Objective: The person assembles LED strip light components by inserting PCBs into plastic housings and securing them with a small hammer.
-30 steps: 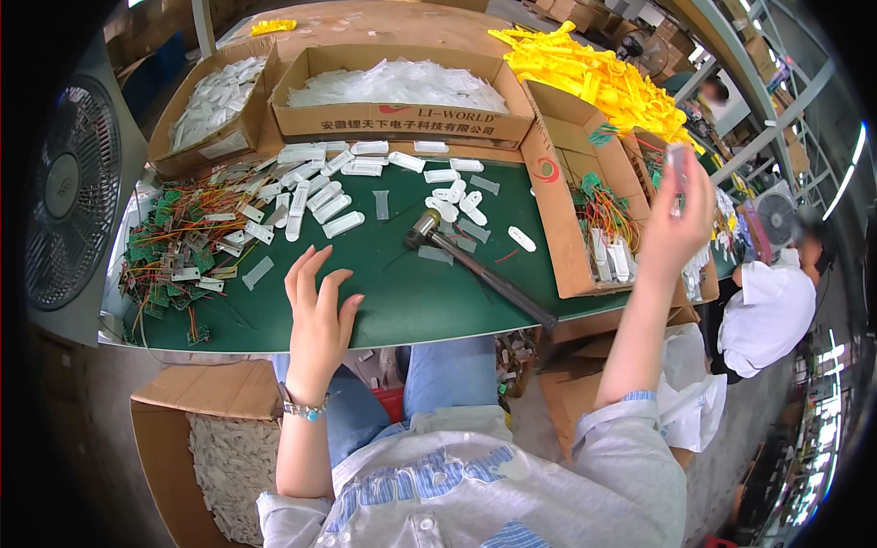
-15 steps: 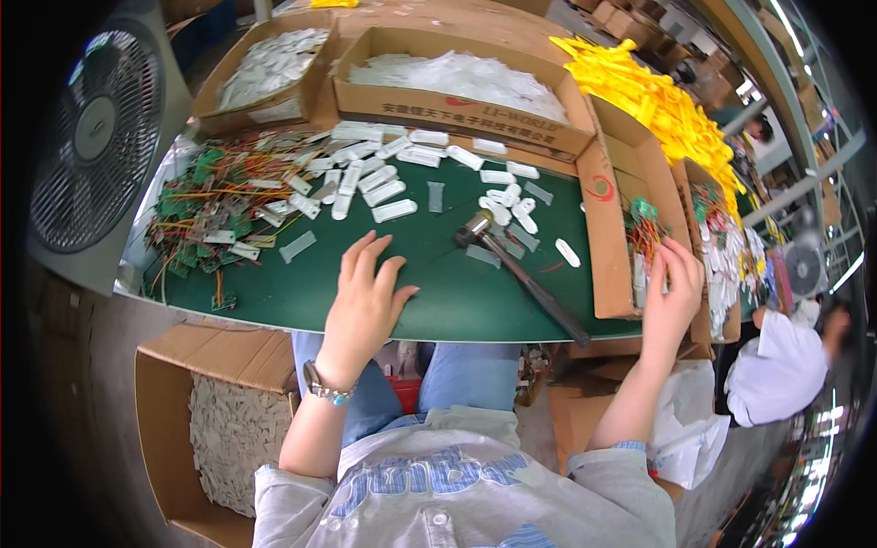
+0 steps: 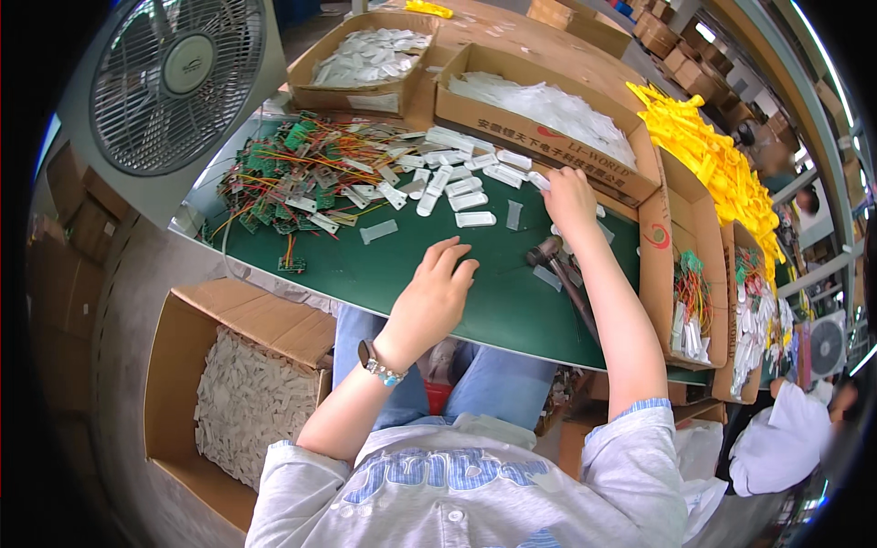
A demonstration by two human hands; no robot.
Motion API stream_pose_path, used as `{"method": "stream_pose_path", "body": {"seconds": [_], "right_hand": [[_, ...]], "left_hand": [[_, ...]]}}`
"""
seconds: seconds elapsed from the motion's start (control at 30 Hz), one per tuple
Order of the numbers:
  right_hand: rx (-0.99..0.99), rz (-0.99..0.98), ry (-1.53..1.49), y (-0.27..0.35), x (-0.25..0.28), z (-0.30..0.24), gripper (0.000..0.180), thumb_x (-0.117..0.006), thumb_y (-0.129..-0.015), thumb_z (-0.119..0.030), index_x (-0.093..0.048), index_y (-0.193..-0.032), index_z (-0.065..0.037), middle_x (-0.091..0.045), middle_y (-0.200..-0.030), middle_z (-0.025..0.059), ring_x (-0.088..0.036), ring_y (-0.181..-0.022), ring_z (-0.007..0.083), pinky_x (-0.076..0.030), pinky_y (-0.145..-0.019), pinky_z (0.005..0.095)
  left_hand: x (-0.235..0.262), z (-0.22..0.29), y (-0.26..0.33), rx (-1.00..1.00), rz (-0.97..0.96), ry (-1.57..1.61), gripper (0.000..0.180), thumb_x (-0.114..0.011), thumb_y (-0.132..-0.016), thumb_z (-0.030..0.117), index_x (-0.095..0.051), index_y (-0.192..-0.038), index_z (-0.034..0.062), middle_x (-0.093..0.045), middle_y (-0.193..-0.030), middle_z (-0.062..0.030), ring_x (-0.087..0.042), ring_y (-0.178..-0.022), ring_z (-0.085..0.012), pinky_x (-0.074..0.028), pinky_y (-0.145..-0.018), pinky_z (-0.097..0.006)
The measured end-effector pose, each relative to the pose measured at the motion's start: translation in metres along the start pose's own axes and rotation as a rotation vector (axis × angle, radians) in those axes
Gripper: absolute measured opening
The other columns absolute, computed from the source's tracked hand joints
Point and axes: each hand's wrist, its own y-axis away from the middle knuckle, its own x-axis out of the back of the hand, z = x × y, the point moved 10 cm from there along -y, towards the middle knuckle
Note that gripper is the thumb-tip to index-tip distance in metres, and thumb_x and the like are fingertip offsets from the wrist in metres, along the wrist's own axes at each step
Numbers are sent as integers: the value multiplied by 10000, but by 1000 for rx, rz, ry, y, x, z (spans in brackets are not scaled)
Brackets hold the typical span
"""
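My left hand [image 3: 432, 290] hovers over the near edge of the green tabletop [image 3: 365, 274]. Its fingers are apart and loosely curled, with nothing in them. Farther right, my right hand [image 3: 573, 205] reaches across the table toward the long carton. Its fingertips close on a small white plastic casing [image 3: 540, 181], partly hidden by them. More oblong white casings [image 3: 466, 201] lie scattered to the left of that hand. Beneath my right forearm rests a hammer [image 3: 546, 251], its handle partly covered. A clear plastic strip [image 3: 514, 215] lies between the hands.
Wired green circuit boards [image 3: 292, 169] are heaped at left beside a grey fan [image 3: 183, 82]. Cartons of white parts [image 3: 548, 114] line the back. At right a carton [image 3: 681, 274] holds wired assemblies, near a yellow pile [image 3: 713, 155]. An open carton [image 3: 183, 411] stands lower left.
My right hand has left the right-hand carton of wired boards and moved left and forward to the white casings. My left hand keeps its loose pose. The whole view has turned.
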Motion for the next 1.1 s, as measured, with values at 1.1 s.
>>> {"method": "stream_pose_path", "body": {"seconds": [1.1], "right_hand": [[93, -53, -610, 152, 76, -91, 300, -733, -823, -29, -696, -1119, -63, -607, -1204, 88, -585, -869, 255, -519, -767, 397]], "left_hand": [[66, -81, -54, -166, -20, -511, 274, -611, -805, 68, -662, -1073, 60, -650, -1027, -96, -615, -1030, -275, -482, -935, -396]]}}
